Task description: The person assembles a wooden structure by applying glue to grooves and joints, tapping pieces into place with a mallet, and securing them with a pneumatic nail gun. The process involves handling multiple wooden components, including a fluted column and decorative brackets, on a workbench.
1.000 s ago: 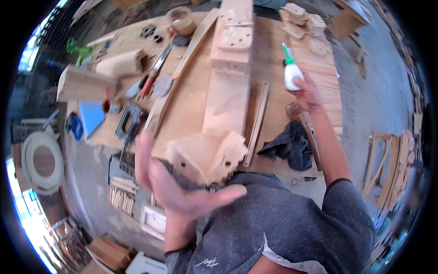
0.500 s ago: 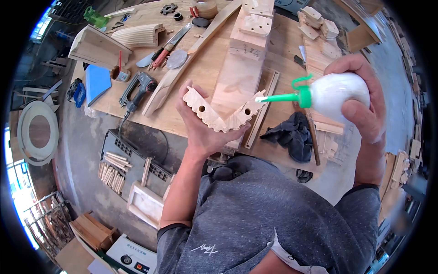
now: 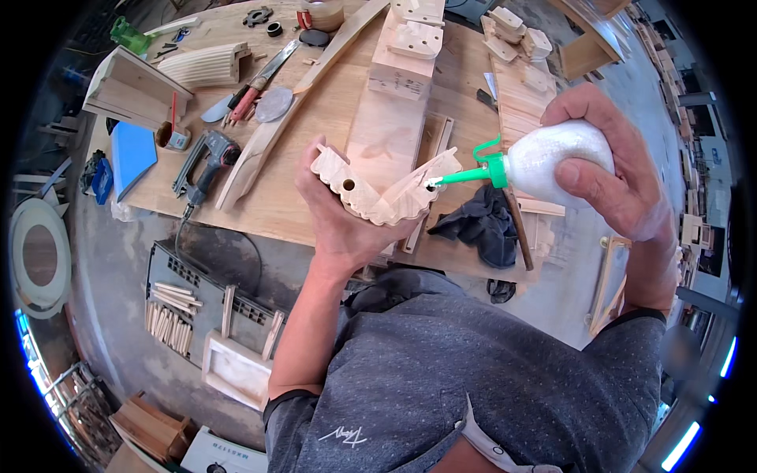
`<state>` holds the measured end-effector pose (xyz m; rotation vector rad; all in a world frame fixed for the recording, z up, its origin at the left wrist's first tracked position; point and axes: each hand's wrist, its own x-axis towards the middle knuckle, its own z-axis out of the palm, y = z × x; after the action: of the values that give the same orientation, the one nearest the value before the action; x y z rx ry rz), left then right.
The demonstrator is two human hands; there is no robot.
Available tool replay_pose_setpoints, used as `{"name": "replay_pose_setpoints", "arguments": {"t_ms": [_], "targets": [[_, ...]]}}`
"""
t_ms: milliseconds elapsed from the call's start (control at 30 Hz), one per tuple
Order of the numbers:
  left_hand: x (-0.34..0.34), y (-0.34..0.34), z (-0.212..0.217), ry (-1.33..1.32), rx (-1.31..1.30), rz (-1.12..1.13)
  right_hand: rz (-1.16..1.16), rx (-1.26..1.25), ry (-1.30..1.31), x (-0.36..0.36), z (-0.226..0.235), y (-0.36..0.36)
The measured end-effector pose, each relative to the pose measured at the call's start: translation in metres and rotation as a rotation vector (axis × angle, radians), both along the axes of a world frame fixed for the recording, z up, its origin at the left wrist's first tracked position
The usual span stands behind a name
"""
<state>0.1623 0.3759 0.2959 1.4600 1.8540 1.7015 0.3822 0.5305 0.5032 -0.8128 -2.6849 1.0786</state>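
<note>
A V-shaped wooden piece (image 3: 371,202) with a scalloped outer edge and two round holes in its end face rests in my left hand (image 3: 337,225). That hand is closed round it from below and the left; some fingers are hidden behind the wood. My right hand (image 3: 611,177) is wrapped round a white squeeze glue bottle (image 3: 560,158), which lies tilted on its side. Its green nozzle (image 3: 465,176) points left, and the tip is at the right-hand hole. White glue shows there. The left-hand hole looks dark and open.
Beyond my hands a workbench (image 3: 315,118) carries a long plank (image 3: 386,130), a nail gun (image 3: 206,169), a knife (image 3: 272,67), curved wooden parts (image 3: 206,65) and a dark cloth (image 3: 485,229). Below left, a grey crate (image 3: 169,272) holds several dowels (image 3: 169,327).
The bottle's nozzle tip has moved from the outer right end of the wooden piece down to its right-hand hole. The bench has shifted left in the view.
</note>
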Motion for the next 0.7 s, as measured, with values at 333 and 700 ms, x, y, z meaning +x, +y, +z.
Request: {"name": "replay_pose_setpoints", "arguments": {"t_ms": [333, 700], "targets": [[-0.001, -0.001, -0.001, 0.054, 0.0, 0.025, 0.084, 0.119, -0.092, -0.01, 0.021, -0.007], [0.0, 0.0, 0.001, 0.007, 0.03, 0.004, 0.292, 0.386, 0.001, -0.02, 0.025, -0.018]]}}
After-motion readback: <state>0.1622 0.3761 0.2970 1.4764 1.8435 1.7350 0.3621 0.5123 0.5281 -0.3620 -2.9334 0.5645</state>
